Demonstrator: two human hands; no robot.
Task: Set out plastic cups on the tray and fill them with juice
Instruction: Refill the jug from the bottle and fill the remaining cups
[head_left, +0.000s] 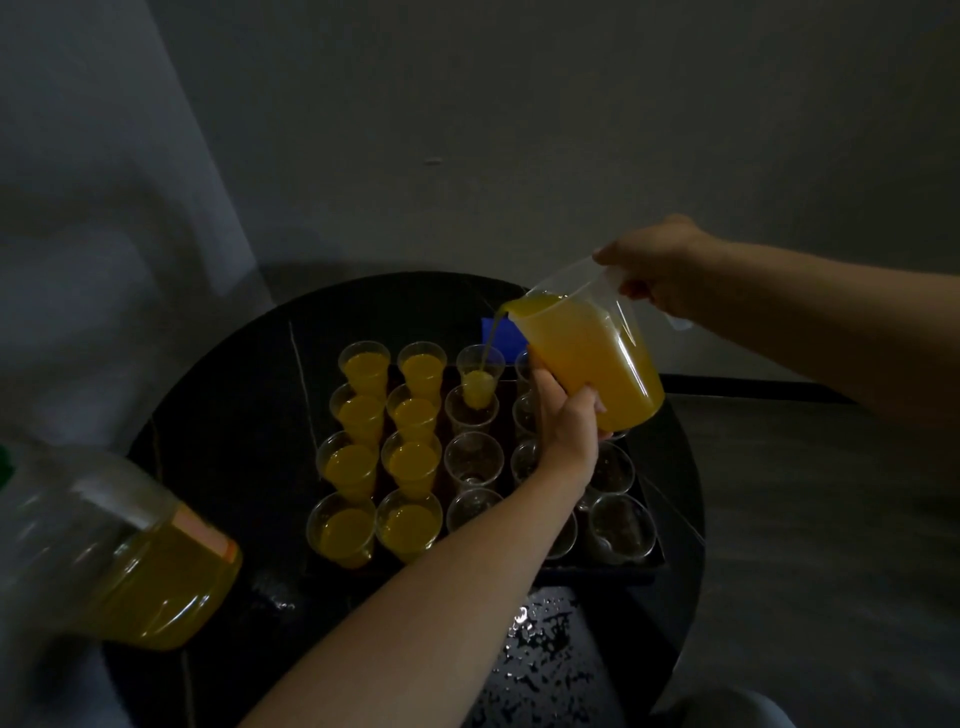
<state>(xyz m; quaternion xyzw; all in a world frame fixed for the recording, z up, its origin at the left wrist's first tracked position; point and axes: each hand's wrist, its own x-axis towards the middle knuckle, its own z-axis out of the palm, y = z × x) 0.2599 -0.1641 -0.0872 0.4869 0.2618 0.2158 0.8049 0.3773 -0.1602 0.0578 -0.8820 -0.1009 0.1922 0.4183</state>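
Ok so we're roughly midway through the pouring part. The cups look all set out on the tray, which sits on the round dark worktop. That half of the job looks done as far as we can see.

We count 8 full cups, the 2 left columns of 4. Right now the juice is running in a thin stream into the far cup of column 3, and it's only about a third full. The 3 empty cups nearer to us in that column have nothing in them yet. The ones further right look empty too, but our arm covers part of them, so we can't give an exact count.

Our right hand is wrapped around the handle of the jug. The left hand cups it from below, thumb up the side and fingers curled round the base, steadying the tilt. The jug hangs above the back of the tray and looks well over half full, so probably enough for a good few more cups.

A big bottle with juice in it sits at the near left edge. There are some wet drops on the worktop in front of the tray, so it may need a wipe later.
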